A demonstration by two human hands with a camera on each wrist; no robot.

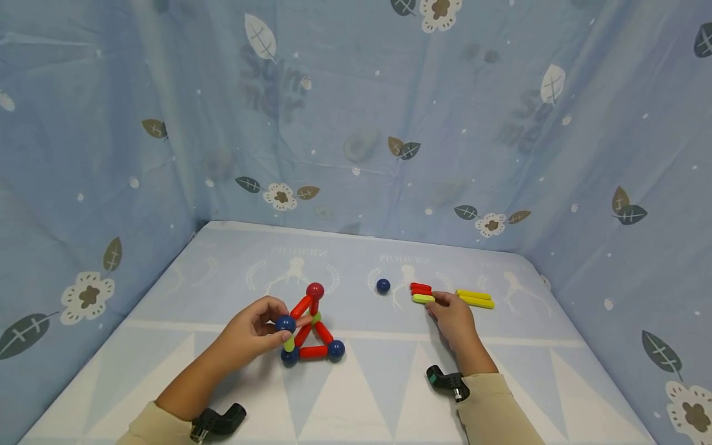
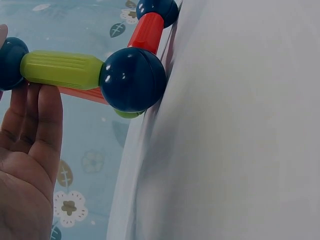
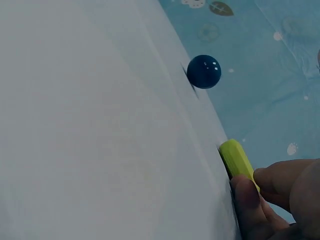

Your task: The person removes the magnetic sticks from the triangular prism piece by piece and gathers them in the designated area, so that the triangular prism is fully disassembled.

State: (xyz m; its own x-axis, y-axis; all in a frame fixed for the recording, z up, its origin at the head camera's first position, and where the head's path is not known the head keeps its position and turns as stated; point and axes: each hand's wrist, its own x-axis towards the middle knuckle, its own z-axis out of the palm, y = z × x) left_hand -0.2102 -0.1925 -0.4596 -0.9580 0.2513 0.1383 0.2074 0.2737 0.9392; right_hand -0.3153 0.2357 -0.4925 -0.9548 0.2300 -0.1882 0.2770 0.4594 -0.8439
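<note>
A frame of red and lime-green rods joined by balls stands on the table at the left, with a red ball [image 1: 314, 291] at its top. My left hand [image 1: 253, 330] grips its near upper blue ball [image 1: 286, 324], and a lime-green rod [image 2: 62, 69] runs from there to a lower blue ball [image 2: 132, 80]. Over at the right, my right hand [image 1: 453, 316] pinches one end of a short lime-green rod [image 3: 237, 159] between thumb and fingers. That rod lies on the table beside short red rods [image 1: 421, 288].
A loose blue ball [image 1: 383, 286] sits between the frame and the short rods. Two longer yellow rods [image 1: 474, 299] lie right of my right hand. Blue patterned cloth [image 1: 356, 123] hangs behind the table and at both sides.
</note>
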